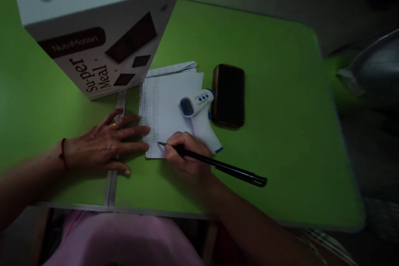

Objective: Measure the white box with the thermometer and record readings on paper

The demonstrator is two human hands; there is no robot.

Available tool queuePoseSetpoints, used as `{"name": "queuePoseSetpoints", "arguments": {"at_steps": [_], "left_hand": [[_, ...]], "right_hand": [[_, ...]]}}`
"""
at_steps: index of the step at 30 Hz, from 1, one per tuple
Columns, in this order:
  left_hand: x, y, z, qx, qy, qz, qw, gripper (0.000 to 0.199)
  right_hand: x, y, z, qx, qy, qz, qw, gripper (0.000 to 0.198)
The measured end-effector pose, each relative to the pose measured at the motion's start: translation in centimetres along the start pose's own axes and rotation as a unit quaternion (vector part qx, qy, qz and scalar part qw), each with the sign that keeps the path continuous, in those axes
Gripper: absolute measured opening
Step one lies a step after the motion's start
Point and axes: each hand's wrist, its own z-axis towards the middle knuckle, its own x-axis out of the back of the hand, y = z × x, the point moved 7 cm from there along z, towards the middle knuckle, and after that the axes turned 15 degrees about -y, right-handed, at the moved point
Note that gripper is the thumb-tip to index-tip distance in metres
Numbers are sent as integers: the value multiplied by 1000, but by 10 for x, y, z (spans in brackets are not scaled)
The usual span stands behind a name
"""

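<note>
Several spread left fingers (134, 132) touch paper (171, 112); right fingers (173, 155) pinch a pen (230, 168).

Glossy plastic pen (224, 166), smooth paper sheets (173, 91)

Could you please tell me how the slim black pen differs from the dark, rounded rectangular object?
The slim black pen is long and narrow, whereas the dark, rounded rectangular object is broad. The pen is gripped in the right hand; the object lies unheld on the green table. Both look dark.
</note>
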Motion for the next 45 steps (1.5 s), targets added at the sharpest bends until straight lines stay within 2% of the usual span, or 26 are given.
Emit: {"name": "queuePoseSetpoints", "arguments": {"at_steps": [10, 22, 28, 30, 35, 41, 45], "left_hand": [[1, -1, 1, 9, -11, 6, 1000, 59], [0, -1, 1, 12, -12, 2, 1000, 58], [0, -1, 0, 11, -7, 2, 1000, 58], [0, -1, 0, 8, -2, 5, 1000, 59], [0, -2, 0, -2, 9, 7, 1000, 61], [-3, 2, -2, -6, 5, 6, 1000, 62], [-4, 8, -3, 14, 6, 10, 1000, 65]], "right_hand": [[1, 7, -6, -22, 18, -4, 1000, 17], [-1, -1, 0, 5, 0, -5, 1000, 20], [7, -6, -2, 7, 40, -53, 998, 16], [10, -8, -1, 26, 46, -92, 994, 11], [10, -7, 1, 108, 32, -203, 973, 28], [6, -1, 2, 93, -3, -281, 955, 43], [5, -4, 2, 92, -17, -274, 957, 49]]}}
